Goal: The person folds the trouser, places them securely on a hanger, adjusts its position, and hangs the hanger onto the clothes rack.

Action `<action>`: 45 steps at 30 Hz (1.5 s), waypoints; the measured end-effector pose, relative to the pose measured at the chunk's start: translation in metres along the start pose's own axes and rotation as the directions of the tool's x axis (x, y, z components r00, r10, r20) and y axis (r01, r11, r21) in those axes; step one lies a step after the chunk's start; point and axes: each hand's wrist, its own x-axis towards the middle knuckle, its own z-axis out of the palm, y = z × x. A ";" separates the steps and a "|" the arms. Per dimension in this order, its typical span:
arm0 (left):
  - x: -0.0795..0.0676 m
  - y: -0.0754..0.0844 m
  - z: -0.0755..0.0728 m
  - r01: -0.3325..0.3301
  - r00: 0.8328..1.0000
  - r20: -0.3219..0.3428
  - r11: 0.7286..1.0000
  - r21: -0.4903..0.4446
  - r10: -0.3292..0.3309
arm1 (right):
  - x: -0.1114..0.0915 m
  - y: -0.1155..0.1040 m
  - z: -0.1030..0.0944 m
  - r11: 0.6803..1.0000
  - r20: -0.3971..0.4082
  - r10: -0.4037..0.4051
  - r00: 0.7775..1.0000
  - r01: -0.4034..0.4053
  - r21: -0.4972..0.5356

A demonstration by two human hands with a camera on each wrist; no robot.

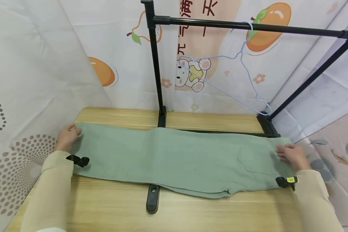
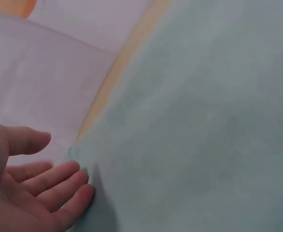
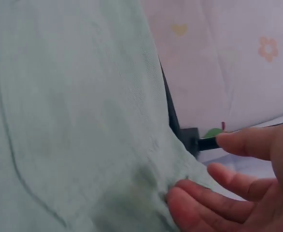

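Note:
A pair of pale green trousers [image 1: 174, 158] lies folded lengthwise across the table, its stitched pocket [image 1: 256, 161] toward the right end. At the left end, by the leg hems, is my left hand [image 1: 68, 137]. Its fingers [image 2: 66, 193] are loosely extended along the cloth edge, the thumb held apart. My right hand [image 1: 293, 154] is over the waist end, fingertips [image 3: 180, 205] right at the fabric and thumb lifted away from it. Neither hand grips the cloth. A small bunched spot shows at the crotch seam along the near edge.
A black garment rack [image 1: 155, 64] stands behind, one foot [image 1: 152, 201] sticking out from under the trousers. From its top bar hangs a light blue hanger [image 1: 226, 56]. Printed white curtains [image 1: 119, 38] enclose the wooden table [image 1: 113, 206].

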 end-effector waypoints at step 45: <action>-0.063 -0.049 -0.009 0.099 0.992 0.036 0.930 0.355 -0.120 | -0.040 0.041 -0.022 0.944 -0.070 0.097 0.993 -0.114 -0.309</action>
